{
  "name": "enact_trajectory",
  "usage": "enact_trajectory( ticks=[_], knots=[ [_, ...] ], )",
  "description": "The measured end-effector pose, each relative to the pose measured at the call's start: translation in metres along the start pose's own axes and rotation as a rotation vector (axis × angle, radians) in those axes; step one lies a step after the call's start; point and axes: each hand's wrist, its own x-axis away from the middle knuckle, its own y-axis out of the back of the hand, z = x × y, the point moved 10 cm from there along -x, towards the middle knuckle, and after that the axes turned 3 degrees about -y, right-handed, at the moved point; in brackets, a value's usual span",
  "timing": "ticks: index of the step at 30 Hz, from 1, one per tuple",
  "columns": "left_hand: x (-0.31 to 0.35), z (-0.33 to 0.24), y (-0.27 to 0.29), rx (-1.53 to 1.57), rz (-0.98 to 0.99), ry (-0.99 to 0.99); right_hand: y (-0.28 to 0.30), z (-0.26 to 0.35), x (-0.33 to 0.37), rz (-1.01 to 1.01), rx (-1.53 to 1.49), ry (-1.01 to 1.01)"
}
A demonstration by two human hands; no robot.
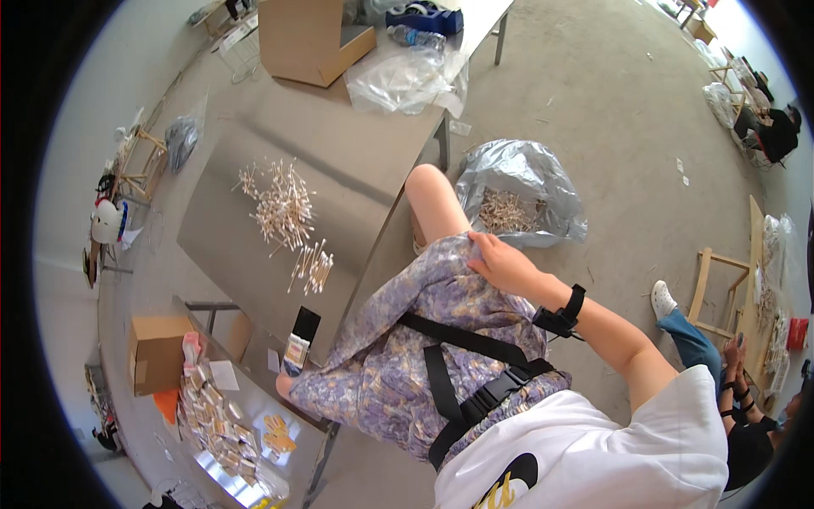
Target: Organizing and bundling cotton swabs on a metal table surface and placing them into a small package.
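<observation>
My right hand (506, 265) lies on my thigh, its fingers curled over the hem of my purple flowered garment (424, 339), just below my bare knee (431, 197). A black wrist strap (564, 314) sits on that forearm. My left hand is out of sight. A grey table (339, 144) in front of me carries a loose heap of small wooden sticks (281, 208) and a smaller bunch (314, 267). A black and white flat pack (300, 338) stands at the table's near edge by my other knee.
A silver bag (521, 191) holding wooden pieces lies on the floor to the right. A cardboard box (309, 38) and clear plastic bags (407, 81) sit at the table's far end. A lower table (229, 424) on the left holds a box and small packs. Another person (738, 399) sits at lower right.
</observation>
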Motion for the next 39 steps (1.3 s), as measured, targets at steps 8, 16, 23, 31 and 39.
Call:
enact_trajectory(
  ticks=[8, 16, 23, 31, 39],
  knots=[
    [-0.069, -0.084, -0.004, -0.285, 0.215, 0.065, -0.015, -0.004, 0.001, -0.01, 0.093, -0.037],
    [-0.128, -0.134, -0.022, -0.494, 0.409, 0.154, -0.017, -0.001, 0.002, -0.013, 0.1, -0.043],
    [-0.148, -0.143, -0.031, -0.6, 0.509, 0.198, -0.02, -0.001, -0.003, -0.016, 0.163, -0.056],
    [-0.157, -0.143, -0.038, -0.698, 0.584, 0.235, -0.021, -0.001, -0.006, 0.032, 0.158, -0.078],
    [-0.161, -0.137, -0.047, -0.79, 0.652, 0.288, -0.024, -0.001, -0.006, 0.031, 0.162, -0.074]
  ],
)
